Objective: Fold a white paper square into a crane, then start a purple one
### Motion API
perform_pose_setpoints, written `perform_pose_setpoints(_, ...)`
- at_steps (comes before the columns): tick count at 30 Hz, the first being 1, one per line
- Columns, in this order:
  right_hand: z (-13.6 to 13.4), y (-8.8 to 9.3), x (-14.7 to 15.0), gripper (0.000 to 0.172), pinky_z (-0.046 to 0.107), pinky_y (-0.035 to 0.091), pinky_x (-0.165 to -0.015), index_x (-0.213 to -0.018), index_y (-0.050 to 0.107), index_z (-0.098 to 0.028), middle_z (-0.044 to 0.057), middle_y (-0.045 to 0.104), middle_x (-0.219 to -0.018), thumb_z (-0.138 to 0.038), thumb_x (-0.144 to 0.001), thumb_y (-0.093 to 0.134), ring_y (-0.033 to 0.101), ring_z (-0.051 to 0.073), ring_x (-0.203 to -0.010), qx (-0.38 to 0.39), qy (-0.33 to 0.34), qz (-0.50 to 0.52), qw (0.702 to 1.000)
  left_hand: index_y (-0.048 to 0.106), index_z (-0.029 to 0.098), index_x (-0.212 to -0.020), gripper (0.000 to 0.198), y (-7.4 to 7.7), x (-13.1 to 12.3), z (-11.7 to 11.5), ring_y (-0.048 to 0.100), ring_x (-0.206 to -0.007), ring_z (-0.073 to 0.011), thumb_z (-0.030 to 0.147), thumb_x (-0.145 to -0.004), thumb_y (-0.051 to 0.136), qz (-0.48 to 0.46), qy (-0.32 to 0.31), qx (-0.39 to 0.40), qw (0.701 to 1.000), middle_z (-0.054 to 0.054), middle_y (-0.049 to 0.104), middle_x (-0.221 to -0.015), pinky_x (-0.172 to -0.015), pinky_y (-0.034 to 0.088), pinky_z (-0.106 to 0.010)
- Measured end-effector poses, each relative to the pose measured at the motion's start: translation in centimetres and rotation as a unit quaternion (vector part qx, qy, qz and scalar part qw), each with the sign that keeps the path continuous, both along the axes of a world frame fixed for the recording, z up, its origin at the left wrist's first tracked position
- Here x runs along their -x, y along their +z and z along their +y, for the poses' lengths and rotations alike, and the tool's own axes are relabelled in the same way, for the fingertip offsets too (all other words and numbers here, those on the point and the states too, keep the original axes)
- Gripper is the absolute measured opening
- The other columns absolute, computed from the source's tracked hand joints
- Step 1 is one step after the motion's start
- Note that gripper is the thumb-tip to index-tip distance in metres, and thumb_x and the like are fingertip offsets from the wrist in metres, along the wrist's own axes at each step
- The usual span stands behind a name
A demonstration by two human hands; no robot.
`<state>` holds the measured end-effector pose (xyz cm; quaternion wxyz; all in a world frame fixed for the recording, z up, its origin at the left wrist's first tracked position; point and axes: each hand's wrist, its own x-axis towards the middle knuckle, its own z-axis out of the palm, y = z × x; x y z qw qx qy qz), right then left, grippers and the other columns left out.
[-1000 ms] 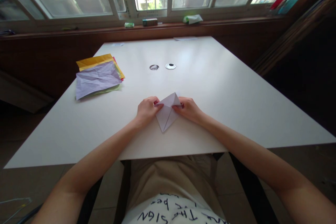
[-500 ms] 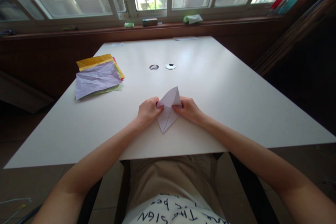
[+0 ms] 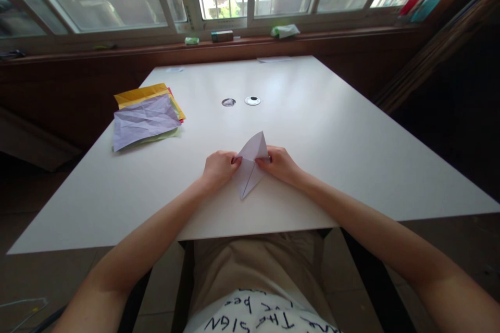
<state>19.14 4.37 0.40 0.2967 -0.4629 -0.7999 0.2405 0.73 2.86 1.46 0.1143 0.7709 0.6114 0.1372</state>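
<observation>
A pale lilac sheet of paper folded into a kite-like shape [image 3: 250, 166] lies on the white table [image 3: 332, 135] near its front edge. My left hand [image 3: 219, 168] pinches its left corner with curled fingers. My right hand [image 3: 279, 163] pinches its right corner in the same way. The upper flap of the paper stands raised between the two hands, its tip pointing away from me. The lower point rests on the table and points toward me.
A stack of creased coloured sheets [image 3: 146, 117], lilac on top over yellow, green and red, lies at the left. Two round cable grommets [image 3: 240, 101] sit mid-table. Small items [image 3: 222, 36] line the window ledge beyond. Dark furniture stands at the right.
The upper flap of the folded paper has been lifted from lying low to standing up between my hands. Both hands have stayed at the paper's corners.
</observation>
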Motion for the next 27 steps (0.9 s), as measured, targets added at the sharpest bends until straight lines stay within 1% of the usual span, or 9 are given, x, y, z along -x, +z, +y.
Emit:
perform_pose_setpoints(6, 0.0, -0.1, -0.1, 0.013, 0.021, 0.034, -0.055, -0.057, 0.048, -0.015, 0.000, 0.053, -0.063, -0.018, -0.069, 0.051, 0.048, 0.011, -0.059, -0.005, 0.002, -0.001, 1.000, 0.059, 0.019, -0.060, 0.033, 0.1, 0.0, -0.1, 0.046, -0.053, -0.0132, 0.035, -0.081, 0.039, 0.000, -0.014, -0.004, 1.000, -0.002, 0.059, -0.059, -0.050, 0.022, -0.026)
perform_pose_setpoints(12, 0.3, -0.3, -0.3, 0.015, 0.022, 0.034, -0.055, -0.057, 0.049, -0.015, 0.001, 0.053, -0.062, -0.020, -0.071, 0.050, 0.047, 0.011, -0.059, -0.010, 0.003, 0.009, 1.000, 0.060, 0.019, -0.062, 0.032, 0.4, 0.5, 0.2, 0.047, -0.055, -0.0143, 0.037, -0.079, 0.040, 0.010, -0.011, 0.007, 1.000, -0.002, 0.059, -0.060, -0.050, 0.022, -0.025)
perform_pose_setpoints(17, 0.7, -0.7, -0.5, 0.009, 0.023, 0.034, -0.055, -0.065, 0.054, -0.016, 0.000, 0.055, -0.062, -0.022, -0.071, 0.054, 0.047, 0.011, -0.057, -0.017, -0.043, 0.007, 0.999, 0.061, 0.020, -0.063, 0.034, 0.1, 0.4, 0.3, 0.047, -0.055, -0.0144, 0.036, -0.081, 0.038, 0.003, -0.007, 0.005, 1.000, -0.003, 0.060, -0.061, -0.050, 0.022, -0.025)
perform_pose_setpoints(18, 0.6, -0.6, -0.5, 0.007, 0.023, 0.035, -0.056, -0.071, 0.055, -0.016, 0.000, 0.056, -0.066, -0.024, -0.070, 0.055, 0.048, 0.012, -0.059, -0.028, -0.058, 0.017, 0.998, 0.061, 0.019, -0.063, 0.034, 0.0, 0.4, 0.3, 0.047, -0.054, -0.0144, 0.037, -0.081, 0.038, 0.001, -0.003, 0.004, 1.000, -0.003, 0.060, -0.060, -0.050, 0.022, -0.025)
perform_pose_setpoints(21, 0.2, -0.2, -0.6, 0.025, 0.026, 0.040, -0.062, -0.089, 0.052, -0.017, 0.003, 0.057, -0.079, -0.027, -0.068, 0.061, 0.051, 0.014, -0.069, -0.102, -0.110, 0.080, 0.985, 0.061, 0.019, -0.061, 0.037, 0.0, 0.2, 0.4, 0.048, -0.054, -0.0149, 0.037, -0.081, 0.036, -0.002, 0.011, 0.006, 1.000, -0.004, 0.059, -0.059, -0.050, 0.022, -0.026)
perform_pose_setpoints(23, -0.3, 0.3, -0.6, 0.019, 0.025, 0.040, -0.061, -0.084, 0.049, -0.018, 0.001, 0.054, -0.073, -0.027, -0.071, 0.059, 0.049, 0.012, -0.065, -0.151, -0.143, 0.114, 0.971, 0.062, 0.019, -0.062, 0.038, 0.0, 0.2, 0.4, 0.048, -0.055, -0.0152, 0.038, -0.081, 0.036, -0.001, 0.015, 0.010, 1.000, -0.004, 0.060, -0.059, -0.050, 0.022, -0.026)
perform_pose_setpoints(24, -0.5, 0.5, -0.6, 0.013, 0.024, 0.039, -0.058, -0.079, 0.048, -0.018, 0.000, 0.051, -0.068, -0.026, -0.073, 0.057, 0.047, 0.011, -0.060, -0.166, -0.140, 0.124, 0.968, 0.062, 0.019, -0.062, 0.038, 0.0, 0.1, 0.4, 0.048, -0.055, -0.0153, 0.038, -0.081, 0.036, -0.002, 0.016, 0.011, 1.000, -0.004, 0.060, -0.059, -0.050, 0.022, -0.026)
perform_pose_setpoints(25, -0.7, 0.6, -0.6, 0.010, 0.023, 0.038, -0.056, -0.076, 0.047, -0.018, -0.001, 0.049, -0.064, -0.025, -0.075, 0.055, 0.045, 0.010, -0.056, -0.167, -0.112, 0.125, 0.972, 0.062, 0.019, -0.061, 0.038, 0.0, 0.1, 0.4, 0.048, -0.054, -0.0151, 0.038, -0.081, 0.036, -0.002, 0.017, 0.012, 1.000, -0.004, 0.059, -0.059, -0.050, 0.022, -0.026)
perform_pose_setpoints(27, -1.0, 0.4, -0.4, 0.008, 0.022, 0.037, -0.054, -0.074, 0.050, -0.017, -0.002, 0.049, -0.061, -0.023, -0.076, 0.054, 0.043, 0.009, -0.053, -0.145, -0.014, 0.097, 0.985, 0.061, 0.018, -0.060, 0.038, 0.0, 0.1, 0.4, 0.046, -0.053, -0.0142, 0.039, -0.081, 0.037, -0.007, 0.022, 0.010, 1.000, -0.003, 0.058, -0.057, -0.050, 0.021, -0.026)
